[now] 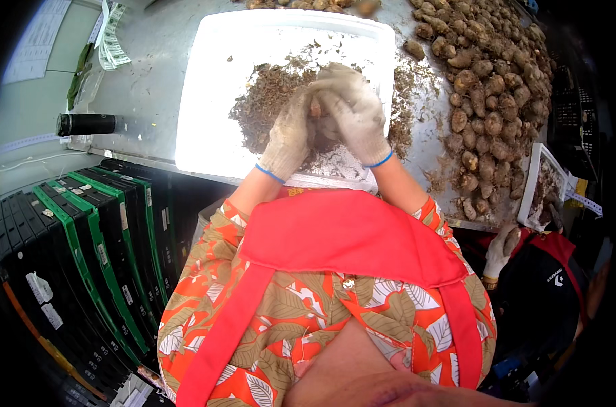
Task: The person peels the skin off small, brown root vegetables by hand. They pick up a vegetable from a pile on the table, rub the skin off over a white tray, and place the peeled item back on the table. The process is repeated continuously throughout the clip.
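Observation:
My left hand [291,129] and my right hand [356,114], in soiled knit gloves with blue cuffs, meet above a white foam box [201,112]. Between them shows a small part of a brown taro corm [315,108]. Both hands close around it, and most of it is hidden by the fingers. Beneath and to the left of the gloves, a heap of brown peelings and root fibres [267,96] lies in the box. Whether a tool is inside either hand cannot be seen.
A large pile of hairy taro corms [491,102] covers the right of the metal table [145,102]. One corm [414,49] lies near the box. A black cylinder [86,124] rests at left. Folded black and green crates [84,229] stand below. A co-worker's gloved hand [501,249] is at right.

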Available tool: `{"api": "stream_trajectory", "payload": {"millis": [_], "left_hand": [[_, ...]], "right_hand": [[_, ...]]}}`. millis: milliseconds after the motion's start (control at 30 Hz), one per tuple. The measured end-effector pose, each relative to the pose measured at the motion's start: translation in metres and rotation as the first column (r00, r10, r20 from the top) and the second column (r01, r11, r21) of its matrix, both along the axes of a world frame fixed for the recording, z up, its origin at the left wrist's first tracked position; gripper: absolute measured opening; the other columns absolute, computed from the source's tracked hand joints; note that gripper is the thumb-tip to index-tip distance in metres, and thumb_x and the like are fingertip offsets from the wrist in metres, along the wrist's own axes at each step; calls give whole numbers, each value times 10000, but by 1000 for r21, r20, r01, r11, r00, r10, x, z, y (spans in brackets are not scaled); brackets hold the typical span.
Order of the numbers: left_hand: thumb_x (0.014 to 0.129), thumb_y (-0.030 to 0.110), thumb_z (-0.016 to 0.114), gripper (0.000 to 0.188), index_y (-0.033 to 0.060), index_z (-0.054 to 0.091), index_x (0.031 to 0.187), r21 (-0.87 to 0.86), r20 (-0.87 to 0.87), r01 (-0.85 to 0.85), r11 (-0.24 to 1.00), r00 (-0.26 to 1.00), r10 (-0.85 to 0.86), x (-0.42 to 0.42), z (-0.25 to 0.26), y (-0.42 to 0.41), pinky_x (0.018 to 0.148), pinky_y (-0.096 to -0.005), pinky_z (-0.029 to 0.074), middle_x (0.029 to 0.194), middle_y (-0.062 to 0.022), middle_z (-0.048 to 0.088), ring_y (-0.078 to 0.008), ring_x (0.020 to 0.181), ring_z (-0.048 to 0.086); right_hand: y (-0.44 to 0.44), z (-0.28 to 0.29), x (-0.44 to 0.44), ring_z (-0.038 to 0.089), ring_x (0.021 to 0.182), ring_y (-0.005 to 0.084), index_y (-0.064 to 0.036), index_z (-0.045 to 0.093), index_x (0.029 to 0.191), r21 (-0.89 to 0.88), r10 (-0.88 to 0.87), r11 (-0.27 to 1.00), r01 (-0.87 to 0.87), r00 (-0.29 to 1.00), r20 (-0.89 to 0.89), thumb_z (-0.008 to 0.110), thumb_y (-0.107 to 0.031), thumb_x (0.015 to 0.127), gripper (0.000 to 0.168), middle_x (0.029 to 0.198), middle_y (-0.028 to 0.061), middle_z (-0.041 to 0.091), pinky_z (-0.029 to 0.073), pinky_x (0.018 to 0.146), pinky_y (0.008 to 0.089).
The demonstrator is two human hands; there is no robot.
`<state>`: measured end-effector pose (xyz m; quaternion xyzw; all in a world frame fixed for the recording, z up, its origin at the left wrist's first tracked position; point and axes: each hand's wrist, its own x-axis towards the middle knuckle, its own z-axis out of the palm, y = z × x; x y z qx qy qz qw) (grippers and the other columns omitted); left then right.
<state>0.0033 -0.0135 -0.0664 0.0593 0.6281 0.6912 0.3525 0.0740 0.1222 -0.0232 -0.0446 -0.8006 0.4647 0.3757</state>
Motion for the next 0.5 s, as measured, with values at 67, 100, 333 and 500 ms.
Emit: {"api": "stream_trajectory", "payload": {"millis": [67,100,333,500], "left_hand": [[1062,456,373,528,16,541,1300,80,191,9,997,981,-24,0,9,0,786,-405,588,1134,-169,639,-260,954,669],[1062,463,350,551,6,514,1324,184,346,-12,983,937,-53,-1,20,1,829,-430,580,1164,-194,624,-280,998,660],[1050,541,330,616,21,515,1323,355,657,-94,930,733,-176,-3,45,4,727,-495,596,1113,-196,666,-330,927,701],[1028,600,348,656,27,558,1269,387,475,68,919,840,-262,-6,23,0,716,-505,603,971,-173,684,-315,817,702]], "right_hand": [[7,-7,-2,687,879,221,-7,724,1013,-459,47,888,41,983,179,617,-262,978,278,987,146,723,555,842,340],[19,-7,1,681,847,204,-2,726,1023,-440,35,891,115,947,318,563,-328,1008,365,926,142,732,553,808,327],[23,-15,16,650,1092,200,-20,627,1254,-499,190,865,-51,954,232,605,-265,981,368,1144,127,685,513,980,322],[9,10,18,622,1135,173,-9,611,1294,-489,329,851,-194,921,208,623,-159,975,353,1208,95,669,496,998,306]]}}
